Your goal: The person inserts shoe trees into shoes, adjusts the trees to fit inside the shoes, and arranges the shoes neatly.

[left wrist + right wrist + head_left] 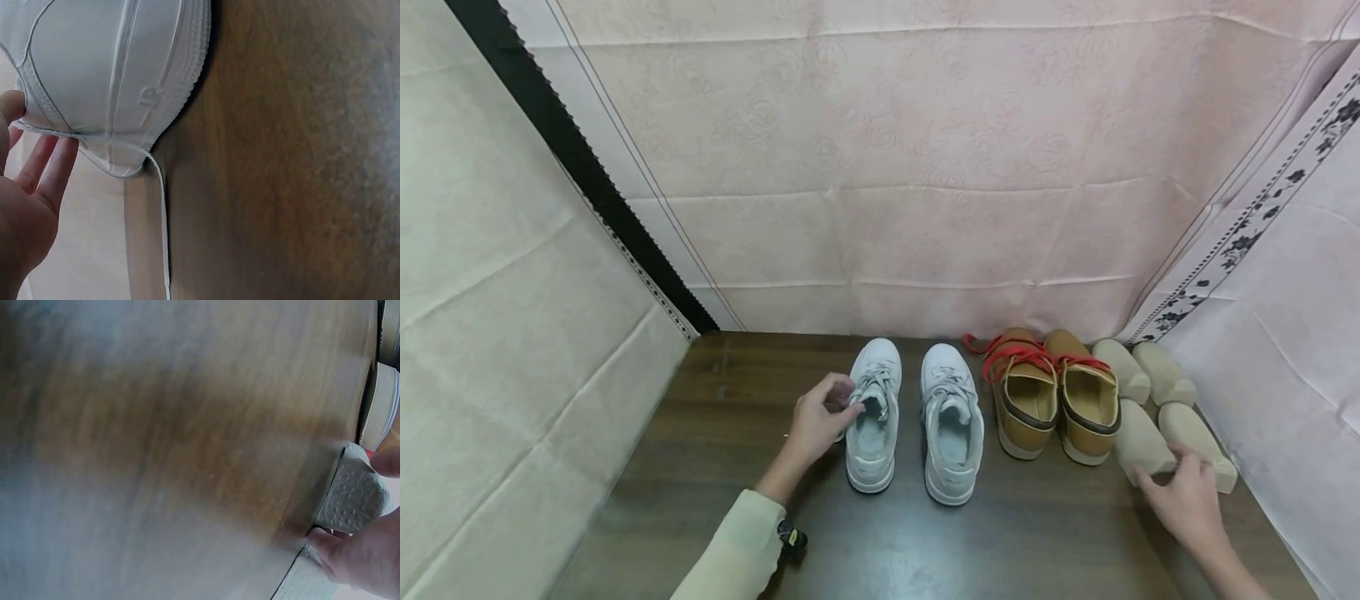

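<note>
A pair of white lace-up sneakers stands on the brown wooden surface: the left sneaker point(872, 417) and the right sneaker point(952, 425). My left hand point(822, 414) is at the left sneaker's laces, thumb and fingers apart. A loose white shoelace point(164, 212) crosses its fingertips in the left wrist view and trails down past the toe. At the far right lie several beige moulded-pulp shoe inserts. My right hand point(1186, 500) grips the front left shoe insert point(1142, 442) by its near end, thumb on one side and fingers on the other. Beside it is another insert point(1197, 442).
Tan shoes point(1024, 400) with red laces stand between the sneakers and the inserts. Two more pulp inserts point(1163, 373) lie behind the front ones. Pale cloth walls point(925, 167) border the wooden surface point(730, 433) at the back and both sides.
</note>
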Demonstrator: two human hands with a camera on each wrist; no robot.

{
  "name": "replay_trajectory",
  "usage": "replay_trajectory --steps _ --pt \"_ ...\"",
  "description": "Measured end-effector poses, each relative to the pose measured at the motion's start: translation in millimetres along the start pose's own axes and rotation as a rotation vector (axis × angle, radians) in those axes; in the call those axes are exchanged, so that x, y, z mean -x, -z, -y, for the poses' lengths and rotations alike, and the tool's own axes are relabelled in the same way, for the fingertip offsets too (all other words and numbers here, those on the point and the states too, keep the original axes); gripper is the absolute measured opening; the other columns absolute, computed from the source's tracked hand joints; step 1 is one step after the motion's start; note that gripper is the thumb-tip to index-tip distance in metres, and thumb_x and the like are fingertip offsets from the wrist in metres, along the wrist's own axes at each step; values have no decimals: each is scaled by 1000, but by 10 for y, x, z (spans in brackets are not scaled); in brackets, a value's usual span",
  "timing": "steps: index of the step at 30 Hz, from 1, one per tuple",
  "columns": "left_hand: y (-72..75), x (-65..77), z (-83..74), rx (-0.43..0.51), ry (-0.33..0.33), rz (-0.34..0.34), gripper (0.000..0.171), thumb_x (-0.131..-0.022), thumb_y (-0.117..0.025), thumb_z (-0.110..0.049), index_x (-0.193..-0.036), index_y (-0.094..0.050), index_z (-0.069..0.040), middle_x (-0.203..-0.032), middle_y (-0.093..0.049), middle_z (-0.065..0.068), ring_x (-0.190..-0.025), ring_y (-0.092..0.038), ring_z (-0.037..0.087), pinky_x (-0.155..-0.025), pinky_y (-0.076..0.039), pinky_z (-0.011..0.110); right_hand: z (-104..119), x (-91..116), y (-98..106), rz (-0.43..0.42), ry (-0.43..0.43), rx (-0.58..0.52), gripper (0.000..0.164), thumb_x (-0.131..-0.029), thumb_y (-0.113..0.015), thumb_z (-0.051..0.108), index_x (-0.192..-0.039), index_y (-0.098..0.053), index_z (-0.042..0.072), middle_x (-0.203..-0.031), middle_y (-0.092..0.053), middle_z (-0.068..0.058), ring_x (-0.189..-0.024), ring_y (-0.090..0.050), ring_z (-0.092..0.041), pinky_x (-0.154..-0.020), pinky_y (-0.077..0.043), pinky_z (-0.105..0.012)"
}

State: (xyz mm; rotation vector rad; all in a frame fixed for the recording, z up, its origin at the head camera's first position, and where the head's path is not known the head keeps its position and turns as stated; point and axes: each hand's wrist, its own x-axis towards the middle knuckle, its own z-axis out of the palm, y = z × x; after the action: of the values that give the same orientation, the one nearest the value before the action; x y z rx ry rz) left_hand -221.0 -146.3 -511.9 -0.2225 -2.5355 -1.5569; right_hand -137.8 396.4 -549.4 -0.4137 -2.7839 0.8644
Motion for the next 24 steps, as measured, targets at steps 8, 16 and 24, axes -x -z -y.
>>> replay_trajectory --steps 8,16,24 --pt "-10 6 -14 -6 8 -6 29 -88 -83 -13 -112 -69 -19 -107 -73 2 -96 -68 19 -88 -60 40 3 28 24 -19 27 3 72 -92 -72 18 -144 -35 -16 -132 -39 -50 -123 -35 -65 -96 -33 -74" --pt "-14 13 -39 -8 5 -2 27 -88 -83 -12 -111 -70 -17 -106 -72 2 -96 -68 18 -88 -59 37 -23 34 81 -52 37 30 70 -91 -73 19 -142 -40 -15 -119 -49 -44 -113 -46 -60 -90 -37 -70" --pt "-24 -2 -24 -4 -14 -17 27 -87 -83 -11 -110 -70 -15 -105 -73 4 -94 -68 19 -87 -59 38 54 28 245 -67 43 55 69 -92 -73 21 -142 -42 -14 -87 -59 -27 -100 -49 -51 -80 -40 -64"
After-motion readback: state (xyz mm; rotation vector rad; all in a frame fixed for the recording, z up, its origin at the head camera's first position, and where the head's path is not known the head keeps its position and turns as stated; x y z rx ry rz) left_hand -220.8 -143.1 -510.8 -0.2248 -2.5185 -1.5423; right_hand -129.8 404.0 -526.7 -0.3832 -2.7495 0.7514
